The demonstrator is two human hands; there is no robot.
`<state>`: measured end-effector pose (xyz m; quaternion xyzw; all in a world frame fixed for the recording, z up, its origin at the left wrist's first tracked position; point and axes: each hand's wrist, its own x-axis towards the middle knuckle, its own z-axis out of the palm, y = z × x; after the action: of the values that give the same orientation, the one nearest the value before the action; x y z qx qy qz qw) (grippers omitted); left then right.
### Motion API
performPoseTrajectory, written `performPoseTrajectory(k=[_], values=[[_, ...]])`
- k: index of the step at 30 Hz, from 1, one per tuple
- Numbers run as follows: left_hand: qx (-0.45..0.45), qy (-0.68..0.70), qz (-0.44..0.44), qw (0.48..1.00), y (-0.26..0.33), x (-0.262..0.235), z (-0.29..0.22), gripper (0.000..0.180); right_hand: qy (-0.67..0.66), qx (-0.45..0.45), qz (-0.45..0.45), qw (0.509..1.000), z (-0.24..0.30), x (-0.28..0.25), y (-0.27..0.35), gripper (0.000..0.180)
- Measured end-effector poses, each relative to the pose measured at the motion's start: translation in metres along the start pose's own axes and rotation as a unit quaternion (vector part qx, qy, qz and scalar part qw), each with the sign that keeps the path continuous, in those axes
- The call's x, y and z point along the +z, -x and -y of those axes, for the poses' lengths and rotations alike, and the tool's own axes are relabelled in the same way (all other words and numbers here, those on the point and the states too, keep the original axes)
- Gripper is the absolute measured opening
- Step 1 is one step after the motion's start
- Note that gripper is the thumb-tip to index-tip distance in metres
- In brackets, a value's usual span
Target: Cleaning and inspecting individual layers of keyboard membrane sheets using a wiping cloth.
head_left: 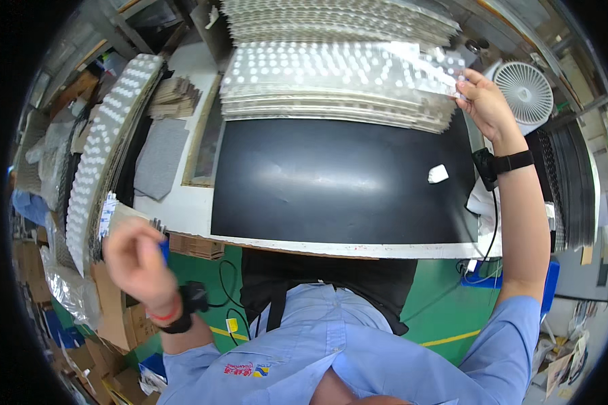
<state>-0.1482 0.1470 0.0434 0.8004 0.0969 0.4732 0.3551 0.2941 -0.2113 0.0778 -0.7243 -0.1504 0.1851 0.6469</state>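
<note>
My right hand (486,104) is closed in a pinch on the right end of a grey sheet with white round dots (304,64). That sheet lies along the top of a layered stack (331,101) at the back of the table, its right end blurred. My left hand (140,260) is out at the left, beyond the table's front edge, and smeared by motion, so its fingers do not show clearly. Close by it stands a tall pile of dotted sheets (108,142). A small white piece (438,174) rests on the black mat (331,182).
A white fan (523,93) stands at the back right. Dark sheets (574,182) are stacked at the right edge. Grey cloth-like pieces (162,158) and brown pieces (174,98) lie on the left. Cables (226,283) hang below the table over a green floor (439,297).
</note>
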Motion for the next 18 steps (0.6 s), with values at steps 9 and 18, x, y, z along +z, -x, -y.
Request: performPoseTrajectory(k=[9, 18], values=[[-0.241, -0.423, -0.109, 0.867, -0.040, -0.207, 0.070, 0.062, 0.118, 0.010, -0.106, 0.987, 0.001, 0.019, 0.006, 0.050], [-0.383, -0.164, -0.184, 0.890, -0.010, -0.232, 0.105, 0.082, 0.026, -0.048, 0.005, 0.999, 0.030, 0.058, 0.118, 0.043]])
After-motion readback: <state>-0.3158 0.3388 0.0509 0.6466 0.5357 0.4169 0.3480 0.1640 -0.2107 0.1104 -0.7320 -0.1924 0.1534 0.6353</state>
